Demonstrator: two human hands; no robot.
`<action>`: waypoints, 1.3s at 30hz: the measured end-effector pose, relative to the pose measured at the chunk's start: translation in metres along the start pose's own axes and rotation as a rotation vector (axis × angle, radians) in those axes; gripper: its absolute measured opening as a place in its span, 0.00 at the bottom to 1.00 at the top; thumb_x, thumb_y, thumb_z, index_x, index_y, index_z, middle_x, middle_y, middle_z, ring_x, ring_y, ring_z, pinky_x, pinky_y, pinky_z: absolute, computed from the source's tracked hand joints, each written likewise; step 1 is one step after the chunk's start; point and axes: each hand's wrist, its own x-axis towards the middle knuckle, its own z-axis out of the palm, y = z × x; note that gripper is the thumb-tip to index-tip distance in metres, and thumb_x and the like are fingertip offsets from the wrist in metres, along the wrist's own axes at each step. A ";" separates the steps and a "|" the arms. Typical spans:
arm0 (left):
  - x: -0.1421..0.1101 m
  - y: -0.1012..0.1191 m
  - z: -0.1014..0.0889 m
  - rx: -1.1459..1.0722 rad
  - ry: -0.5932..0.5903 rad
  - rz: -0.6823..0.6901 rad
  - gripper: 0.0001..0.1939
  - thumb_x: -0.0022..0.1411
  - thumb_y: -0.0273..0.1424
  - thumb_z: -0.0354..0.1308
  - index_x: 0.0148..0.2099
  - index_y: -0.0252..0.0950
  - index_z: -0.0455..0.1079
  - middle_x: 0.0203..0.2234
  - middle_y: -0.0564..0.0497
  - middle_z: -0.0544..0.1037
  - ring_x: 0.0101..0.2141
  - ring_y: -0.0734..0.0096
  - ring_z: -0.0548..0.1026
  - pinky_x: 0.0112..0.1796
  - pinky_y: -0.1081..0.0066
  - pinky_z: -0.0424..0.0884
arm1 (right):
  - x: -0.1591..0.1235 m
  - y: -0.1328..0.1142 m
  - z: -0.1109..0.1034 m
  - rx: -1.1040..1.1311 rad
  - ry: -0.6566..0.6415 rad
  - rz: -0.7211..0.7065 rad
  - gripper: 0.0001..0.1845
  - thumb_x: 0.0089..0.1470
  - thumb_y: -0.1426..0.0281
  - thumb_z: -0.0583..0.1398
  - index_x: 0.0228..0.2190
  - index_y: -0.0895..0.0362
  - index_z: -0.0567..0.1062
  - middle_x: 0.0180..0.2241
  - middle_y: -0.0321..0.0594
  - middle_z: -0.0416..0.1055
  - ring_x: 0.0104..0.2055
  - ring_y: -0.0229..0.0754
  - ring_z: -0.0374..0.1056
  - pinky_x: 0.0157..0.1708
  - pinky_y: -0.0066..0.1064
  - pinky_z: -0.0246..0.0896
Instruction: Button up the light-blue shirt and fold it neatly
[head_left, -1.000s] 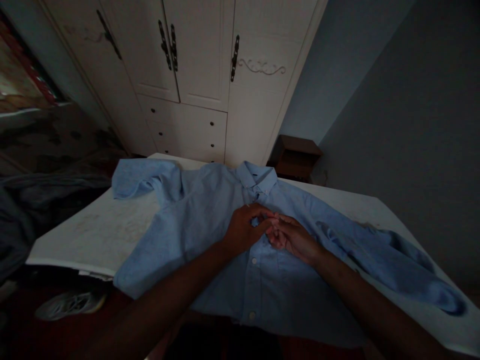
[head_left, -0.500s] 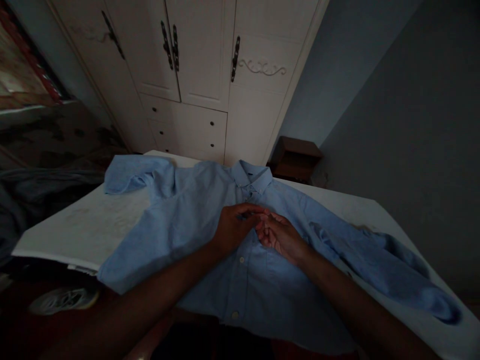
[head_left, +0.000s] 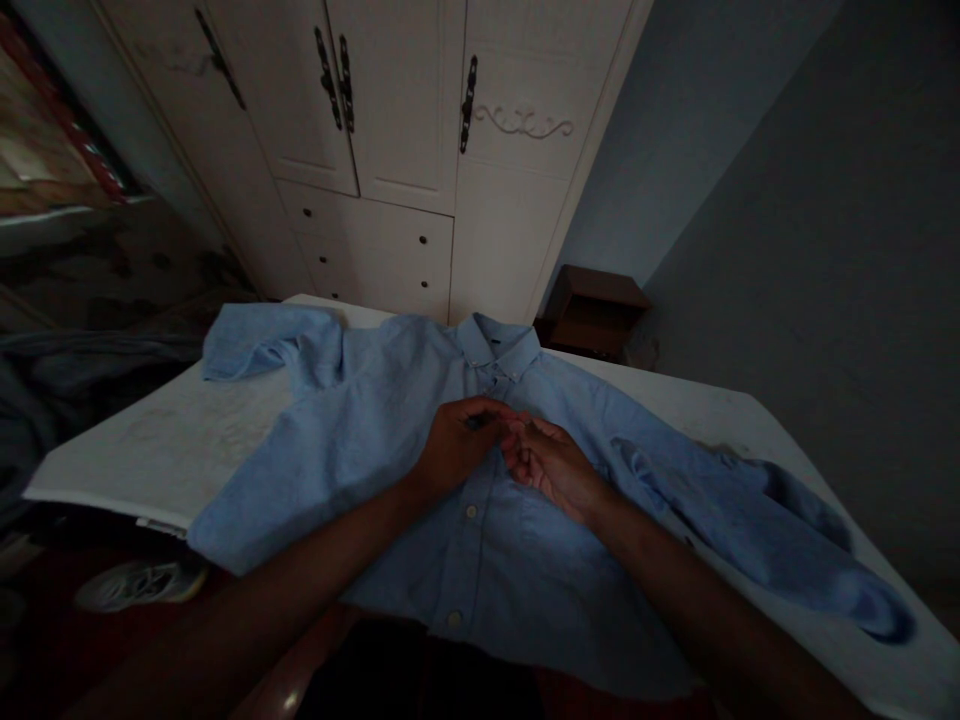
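Light blue shirt (head_left: 487,540) laid out front up on white table (head_left: 150,450), collar (head_left: 499,343) at 12 o'clock. One sleeve (head_left: 270,335) bent at 10, the other (head_left: 780,550) stretched toward 4. Both grips over the upper front placket, 6 o'clock from the collar. Left grip (head_left: 459,438) comes in from 8, right grip (head_left: 555,470) from 4, fingertips meeting. Fingers of both curled, small gap inside the left thumb-index loop; can't tell whether cloth or a button is pinched, dim and hidden. Upper button (head_left: 471,511) and lower button (head_left: 454,619) show on the placket around 6 o'clock from the grips. White wardrobe (head_left: 517,230) at 12, brown cabinet (head_left: 604,295) at 1, dark cloth (head_left: 90,375) at 9, shoe (head_left: 139,585) on floor at 8.
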 end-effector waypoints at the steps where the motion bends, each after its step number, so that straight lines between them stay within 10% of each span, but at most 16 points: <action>1: 0.000 0.000 0.000 -0.010 -0.027 -0.003 0.03 0.55 0.29 0.62 0.30 0.35 0.76 0.21 0.54 0.77 0.24 0.74 0.74 0.30 0.73 0.70 | 0.000 0.000 -0.001 -0.003 -0.003 -0.001 0.24 0.43 0.50 0.68 0.27 0.59 0.73 0.21 0.34 0.70 0.20 0.31 0.61 0.19 0.24 0.51; 12: -0.001 -0.005 0.000 -0.036 -0.168 0.019 0.08 0.60 0.35 0.59 0.33 0.35 0.72 0.21 0.54 0.75 0.23 0.75 0.74 0.29 0.73 0.71 | 0.001 -0.002 -0.002 0.038 0.014 0.054 0.23 0.40 0.53 0.71 0.27 0.59 0.74 0.21 0.34 0.70 0.21 0.32 0.63 0.20 0.23 0.54; 22: 0.000 0.000 0.003 0.049 0.042 0.086 0.05 0.56 0.31 0.63 0.35 0.37 0.74 0.26 0.52 0.79 0.29 0.72 0.77 0.33 0.71 0.73 | 0.003 -0.007 -0.013 0.172 -0.103 0.133 0.21 0.42 0.53 0.71 0.28 0.57 0.77 0.25 0.36 0.72 0.24 0.33 0.64 0.23 0.24 0.57; 39: -0.007 0.009 -0.005 0.129 0.063 0.168 0.12 0.54 0.30 0.65 0.42 0.37 0.70 0.31 0.51 0.82 0.28 0.72 0.79 0.28 0.74 0.71 | 0.002 -0.005 -0.017 0.102 -0.191 0.106 0.15 0.47 0.59 0.69 0.27 0.58 0.78 0.23 0.36 0.71 0.23 0.32 0.63 0.23 0.24 0.55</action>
